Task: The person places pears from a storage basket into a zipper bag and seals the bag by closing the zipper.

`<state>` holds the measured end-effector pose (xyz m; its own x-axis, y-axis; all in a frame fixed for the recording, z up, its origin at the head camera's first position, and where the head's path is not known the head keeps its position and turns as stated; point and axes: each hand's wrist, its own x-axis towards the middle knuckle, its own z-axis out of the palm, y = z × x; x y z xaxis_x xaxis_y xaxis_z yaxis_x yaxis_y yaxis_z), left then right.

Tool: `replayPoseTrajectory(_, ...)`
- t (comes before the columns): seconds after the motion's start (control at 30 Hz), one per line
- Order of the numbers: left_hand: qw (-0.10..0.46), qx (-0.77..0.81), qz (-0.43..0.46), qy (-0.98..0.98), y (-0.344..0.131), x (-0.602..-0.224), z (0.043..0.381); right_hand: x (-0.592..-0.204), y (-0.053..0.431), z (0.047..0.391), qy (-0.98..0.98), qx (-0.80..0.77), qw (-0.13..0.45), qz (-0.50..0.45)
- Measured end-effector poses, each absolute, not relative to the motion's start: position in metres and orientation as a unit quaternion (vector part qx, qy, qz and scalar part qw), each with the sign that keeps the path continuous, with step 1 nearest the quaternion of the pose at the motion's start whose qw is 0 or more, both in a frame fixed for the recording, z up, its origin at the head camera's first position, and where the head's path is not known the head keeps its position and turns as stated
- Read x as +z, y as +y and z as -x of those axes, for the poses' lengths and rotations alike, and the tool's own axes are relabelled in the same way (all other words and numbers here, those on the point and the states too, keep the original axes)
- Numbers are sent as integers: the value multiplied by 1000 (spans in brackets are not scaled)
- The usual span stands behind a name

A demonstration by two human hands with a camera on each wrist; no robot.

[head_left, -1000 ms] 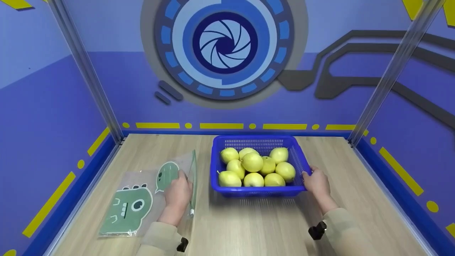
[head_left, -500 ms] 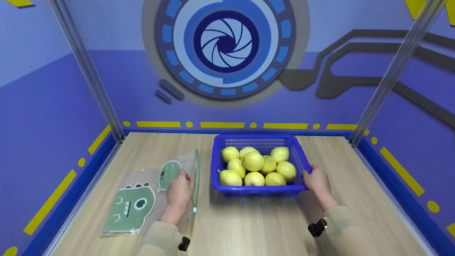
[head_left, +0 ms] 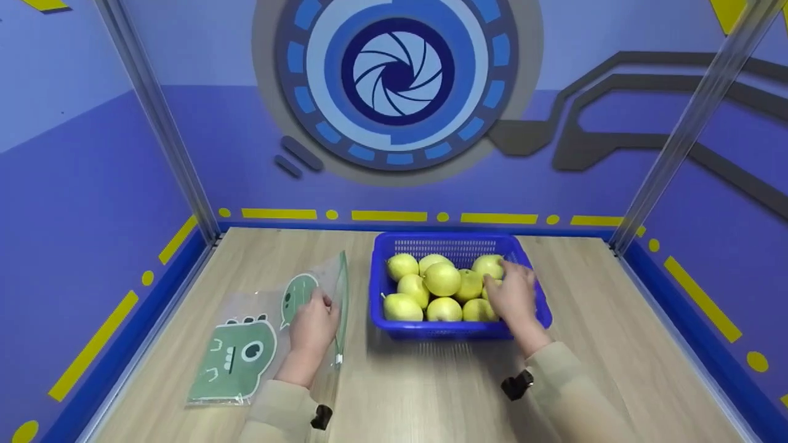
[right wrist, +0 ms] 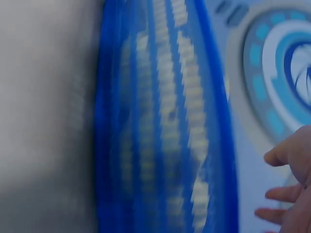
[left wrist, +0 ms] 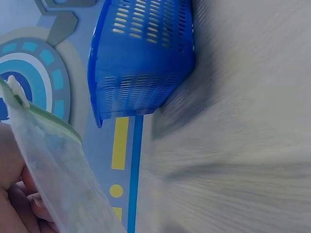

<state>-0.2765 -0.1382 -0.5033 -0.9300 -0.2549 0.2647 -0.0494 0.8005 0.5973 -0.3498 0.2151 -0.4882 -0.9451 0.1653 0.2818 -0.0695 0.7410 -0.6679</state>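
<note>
My left hand (head_left: 313,326) pinches a clear zip bag (head_left: 233,363) printed with a green cartoon monster, near its green zip edge. That edge stands up off the table, and the left wrist view shows curled fingers (left wrist: 41,206) behind the plastic (left wrist: 63,165). To the right stands a blue perforated basket (head_left: 440,331) holding several yellow-green pear-like fruits (head_left: 442,280). Over its right side my right hand (head_left: 514,295) is spread, with fingertips right at the fruits there and partly covering them. In the right wrist view the fingers (right wrist: 284,194) are apart, holding nothing.
A wooden table (head_left: 418,400) lies under everything. Blue-purple panels (head_left: 221,147) enclose it at the back and sides, with metal posts (head_left: 163,135) at the corners. The basket sits near the back panel.
My right hand has let go of the basket's right rim and moved left over the fruits. My left hand still pinches the bag, whose zip edge is slightly raised.
</note>
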Motion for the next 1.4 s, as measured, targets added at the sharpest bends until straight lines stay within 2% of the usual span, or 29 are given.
replayPoseTrajectory(0.1,162,-318,-82,-931,-137,-499,276,-486,184,347,-888,421,180,-35)
replayPoseTrajectory(0.2,167,-326,-77,-927,-135,-496,276,-484,153,342,-861,478,156,-72)
replayPoseTrajectory(0.33,170,-328,-74,-926,-133,-491,276,-482,116,332,-831,540,88,-96)
replayPoseTrajectory(0.5,141,-328,-80,-931,-131,-483,274,-483,73,319,-798,587,-37,-129)
replayPoseTrajectory(0.6,154,-318,-73,-933,-129,-482,274,-485,48,311,-799,581,-75,-135)
replayPoseTrajectory(0.7,168,-305,-68,-935,-127,-481,274,-487,28,307,-812,564,-77,-134)
replayPoseTrajectory(0.87,140,-303,-78,-939,-125,-475,271,-490,9,307,-832,534,-62,-137)
replayPoseTrajectory(1.23,202,-270,-82,-938,-144,-452,261,-496,11,309,-864,477,-49,-153)
replayPoseTrajectory(1.4,200,-258,-92,-941,-160,-430,255,-495,12,313,-873,458,-58,-155)
